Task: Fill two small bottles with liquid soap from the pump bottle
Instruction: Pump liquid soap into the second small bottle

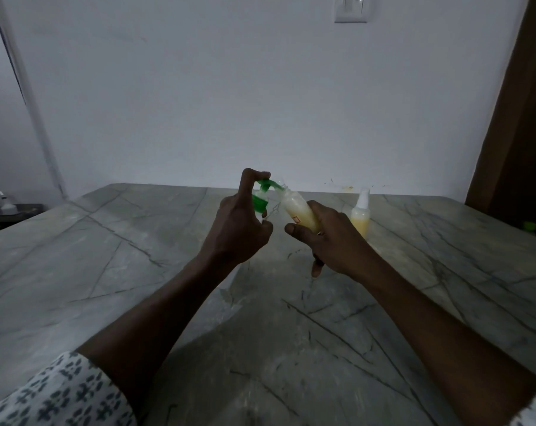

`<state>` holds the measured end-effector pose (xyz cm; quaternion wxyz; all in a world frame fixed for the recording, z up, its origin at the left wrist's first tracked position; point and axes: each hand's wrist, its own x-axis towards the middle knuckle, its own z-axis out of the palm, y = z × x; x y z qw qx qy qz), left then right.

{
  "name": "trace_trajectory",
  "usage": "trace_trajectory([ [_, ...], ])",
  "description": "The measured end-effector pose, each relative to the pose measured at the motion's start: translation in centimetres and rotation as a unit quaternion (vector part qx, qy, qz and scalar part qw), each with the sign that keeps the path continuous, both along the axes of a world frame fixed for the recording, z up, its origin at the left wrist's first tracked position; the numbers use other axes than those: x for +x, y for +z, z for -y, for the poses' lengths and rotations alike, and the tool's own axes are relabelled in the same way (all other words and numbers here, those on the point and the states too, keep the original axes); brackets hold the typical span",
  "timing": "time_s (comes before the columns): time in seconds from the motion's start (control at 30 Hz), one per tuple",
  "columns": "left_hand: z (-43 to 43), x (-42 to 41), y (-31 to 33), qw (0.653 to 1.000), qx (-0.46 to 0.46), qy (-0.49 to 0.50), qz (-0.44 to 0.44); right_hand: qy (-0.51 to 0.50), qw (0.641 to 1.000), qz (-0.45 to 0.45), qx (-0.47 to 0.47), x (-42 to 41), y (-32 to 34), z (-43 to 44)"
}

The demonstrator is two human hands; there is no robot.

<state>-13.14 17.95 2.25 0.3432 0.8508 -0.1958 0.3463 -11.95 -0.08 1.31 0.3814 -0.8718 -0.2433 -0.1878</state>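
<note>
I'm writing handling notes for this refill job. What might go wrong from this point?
1. The small bottle, tilted in the right hand, already looks well filled; another press by the left hand on the pump bottle may spill soap onto the table.
2. Both bottles are held in the air, with the nozzle just at the narrow mouth; a small slip could send soap past it.

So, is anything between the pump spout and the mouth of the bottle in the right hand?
Nothing visible. The spout reaches the uncapped mouth of the tilted bottle in the right hand; the left hand grips the pump.
</note>
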Motion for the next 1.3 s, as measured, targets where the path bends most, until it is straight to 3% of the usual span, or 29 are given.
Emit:
trace_trajectory([
  [0.23,-0.03,-0.15,0.05,1.0,-0.006,0.014,0.008,0.038,0.999,-0.033,0.008,-0.24,-0.19,-0.13],
  [0.43,0.11,-0.03,-0.13,1.0,0.016,0.004,0.005,0.004,1.0,-0.001,0.005,-0.04,-0.03,-0.12],
  [0.87,0.06,-0.23,0.14,1.0,0.005,0.027,0.0,0.044,0.998,-0.045,0.009,-0.14,-0.33,-0.14],
  [1.3,0.1,-0.33,0.04,1.0,0.014,0.002,-0.006,0.033,0.998,-0.033,0.033,-0.05,-0.03,0.03],
])
